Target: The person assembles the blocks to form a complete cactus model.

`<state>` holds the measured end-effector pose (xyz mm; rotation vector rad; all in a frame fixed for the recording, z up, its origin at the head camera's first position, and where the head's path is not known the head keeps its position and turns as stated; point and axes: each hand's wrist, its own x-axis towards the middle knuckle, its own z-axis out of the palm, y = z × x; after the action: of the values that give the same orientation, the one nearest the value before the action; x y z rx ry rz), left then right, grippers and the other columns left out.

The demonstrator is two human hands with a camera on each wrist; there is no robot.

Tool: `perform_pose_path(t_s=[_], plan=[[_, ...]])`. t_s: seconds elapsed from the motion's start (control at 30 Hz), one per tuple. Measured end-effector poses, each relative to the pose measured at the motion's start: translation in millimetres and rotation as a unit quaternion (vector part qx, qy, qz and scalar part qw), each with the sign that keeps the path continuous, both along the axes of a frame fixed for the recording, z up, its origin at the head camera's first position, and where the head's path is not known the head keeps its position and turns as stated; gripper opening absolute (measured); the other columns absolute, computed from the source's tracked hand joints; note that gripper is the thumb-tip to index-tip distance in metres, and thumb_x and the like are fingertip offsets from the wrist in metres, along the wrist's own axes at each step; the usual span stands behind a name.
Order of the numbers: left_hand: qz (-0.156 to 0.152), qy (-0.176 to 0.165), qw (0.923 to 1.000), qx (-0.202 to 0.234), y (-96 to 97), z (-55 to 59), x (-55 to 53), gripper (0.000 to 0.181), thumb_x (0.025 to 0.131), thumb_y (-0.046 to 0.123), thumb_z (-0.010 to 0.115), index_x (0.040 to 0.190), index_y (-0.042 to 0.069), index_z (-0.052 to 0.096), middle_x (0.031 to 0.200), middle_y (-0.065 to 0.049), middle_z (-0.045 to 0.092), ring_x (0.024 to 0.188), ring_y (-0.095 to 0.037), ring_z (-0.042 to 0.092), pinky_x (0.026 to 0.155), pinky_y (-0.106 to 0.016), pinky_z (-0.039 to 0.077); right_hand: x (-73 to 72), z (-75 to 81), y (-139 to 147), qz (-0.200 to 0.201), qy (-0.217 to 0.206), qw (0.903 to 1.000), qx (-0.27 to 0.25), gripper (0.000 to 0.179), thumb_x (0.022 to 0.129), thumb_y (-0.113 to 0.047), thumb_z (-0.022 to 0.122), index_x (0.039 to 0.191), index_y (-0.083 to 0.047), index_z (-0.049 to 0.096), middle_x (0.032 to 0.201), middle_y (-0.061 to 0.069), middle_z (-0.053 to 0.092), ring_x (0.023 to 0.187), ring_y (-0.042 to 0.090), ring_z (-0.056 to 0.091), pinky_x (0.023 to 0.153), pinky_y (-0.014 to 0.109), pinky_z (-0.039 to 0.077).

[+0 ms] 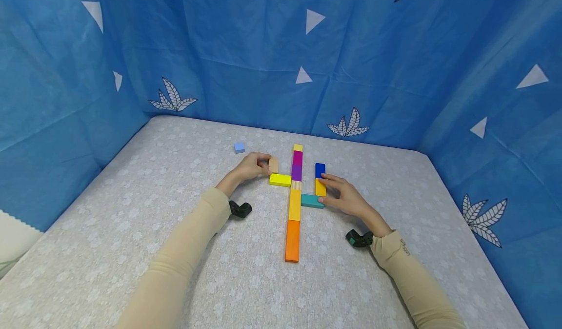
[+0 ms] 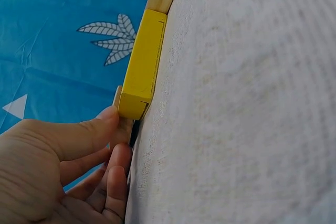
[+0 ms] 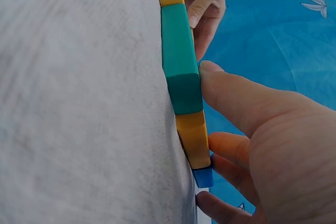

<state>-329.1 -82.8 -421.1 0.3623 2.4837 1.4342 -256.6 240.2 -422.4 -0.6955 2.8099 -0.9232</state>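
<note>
My left hand [image 1: 252, 166] pinches a tan wooden block [image 1: 274, 165] at the far left end of a bright yellow block [image 1: 280, 179]. In the left wrist view, the yellow block partly hides the tan one. My right hand [image 1: 347, 198] touches the blocks on the right with loosely bent fingers. Its thumb is by the outer end of a teal block [image 1: 310, 201], its other fingertips beside an amber block [image 1: 320, 187] and a dark blue block [image 1: 320, 170]. Those two lie end to end beyond the teal block, as the right wrist view also shows.
Between the hands runs a line of flat blocks: orange [image 1: 292, 241], golden yellow [image 1: 294, 204], striped wood [image 1: 296, 185], purple [image 1: 296, 172], magenta [image 1: 297, 157] and pale yellow [image 1: 298, 147]. A light blue block [image 1: 239, 147] lies back left. Blue curtains [image 1: 246, 41] surround the table [image 1: 246, 280].
</note>
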Motion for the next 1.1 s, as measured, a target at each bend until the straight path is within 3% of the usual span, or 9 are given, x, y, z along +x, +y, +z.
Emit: perform_pose_path(t_s=[0.3, 0.63, 0.93, 1.1], plan=[[-0.002, -0.006, 0.9996, -0.026, 1.2, -1.7, -2.3, 0.059, 0.089, 0.009, 0.070, 0.143, 0.002, 0.047, 0.094, -0.008, 0.058, 0.081, -0.015, 0.049, 0.073, -0.023, 0.041, 0.2, 0.3, -0.3, 0.000, -0.002, 1.0000, 0.001, 0.064, 0.088, -0.031, 0.072, 0.142, -0.005, 0.050, 0.154, 0.015, 0.039, 0.142, 0.041, 0.033, 0.113, 0.063, 0.028], [-0.010, -0.011, 0.9996, -0.023, 1.4, 2.3, 1.0, 0.059, 0.091, 0.008, 0.068, 0.144, 0.001, 0.045, 0.108, -0.012, 0.057, 0.089, -0.017, 0.050, 0.078, -0.024, 0.042, 1.9, 1.9, -1.1, -0.002, 0.000, 1.0000, -0.002, 0.064, 0.088, -0.031, 0.072, 0.142, -0.005, 0.050, 0.154, 0.015, 0.039, 0.141, 0.041, 0.033, 0.113, 0.063, 0.028], [-0.022, -0.008, 0.9995, -0.020, 1.5, 2.0, 0.6, 0.059, 0.091, 0.007, 0.067, 0.145, 0.000, 0.044, 0.105, -0.012, 0.057, 0.087, -0.017, 0.049, 0.077, -0.024, 0.042, 1.4, 1.0, -0.3, -0.006, -0.004, 1.0000, -0.002, 0.065, 0.088, -0.032, 0.073, 0.142, -0.006, 0.050, 0.154, 0.015, 0.039, 0.142, 0.040, 0.033, 0.113, 0.063, 0.028], [-0.012, 0.011, 0.9991, -0.040, 2.4, 4.4, 4.5, 0.061, 0.090, 0.010, 0.068, 0.145, 0.001, 0.044, 0.122, -0.015, 0.055, 0.092, -0.019, 0.053, 0.080, -0.027, 0.045, 0.7, -0.7, -0.1, -0.005, -0.006, 1.0000, -0.004, 0.065, 0.088, -0.033, 0.073, 0.143, -0.006, 0.050, 0.154, 0.015, 0.039, 0.142, 0.040, 0.032, 0.114, 0.062, 0.028]])
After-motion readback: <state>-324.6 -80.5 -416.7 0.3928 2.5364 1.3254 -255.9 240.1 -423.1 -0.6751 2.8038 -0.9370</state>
